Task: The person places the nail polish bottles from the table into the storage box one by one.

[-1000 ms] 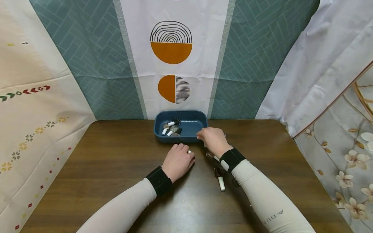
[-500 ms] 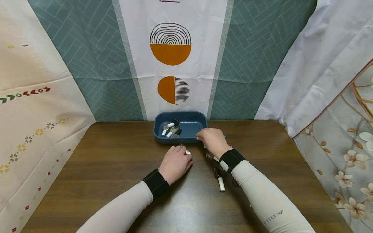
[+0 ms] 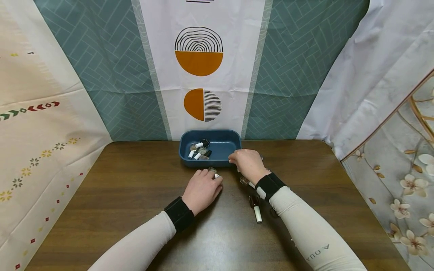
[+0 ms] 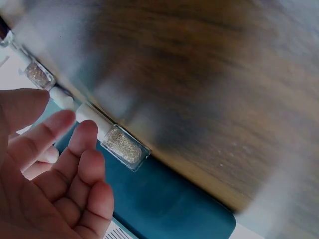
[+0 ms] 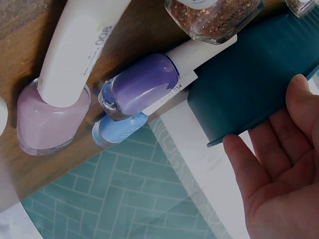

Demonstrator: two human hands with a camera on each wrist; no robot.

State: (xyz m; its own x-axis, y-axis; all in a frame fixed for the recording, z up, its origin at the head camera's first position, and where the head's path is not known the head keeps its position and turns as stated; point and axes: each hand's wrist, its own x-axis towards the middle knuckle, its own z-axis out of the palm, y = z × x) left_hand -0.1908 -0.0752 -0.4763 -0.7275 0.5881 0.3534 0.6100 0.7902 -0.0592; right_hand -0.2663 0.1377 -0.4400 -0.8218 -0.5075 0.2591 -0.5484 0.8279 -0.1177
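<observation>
Just above the lower middle of the head frame, a dark blue rectangular tray with rounded corners (image 3: pixel 217 163), set at the far edge of a brown wood-grain table (image 3: pixel 129 203). Inside, at the left end, small glass bottles (image 3: pixel 202 150) in a heap, 3 white caps showing. Just in front of the tray, a white-capped glass bottle of gold glitter (image 4: pixel 123 144), lying on its side. Right at that bottle, left hand (image 3: pixel 202 191), fingers loosely bent and thumb apart; cannot quite tell whether a fingertip touches the cap. At the tray's near right corner, right hand (image 3: pixel 250 165), pinching the rim, thumb against the outer wall, fingertips behind the edge. Below it, a dark brown bottle with a long white cap (image 3: pixel 255 209). In the right wrist frame, pale pink bottle (image 5: pixel 52 119) at left, purple bottle (image 5: pixel 144 84) at centre, light blue bottle (image 5: pixel 118 130) just below, copper-glitter bottle (image 5: pixel 217 22) at top.
</observation>
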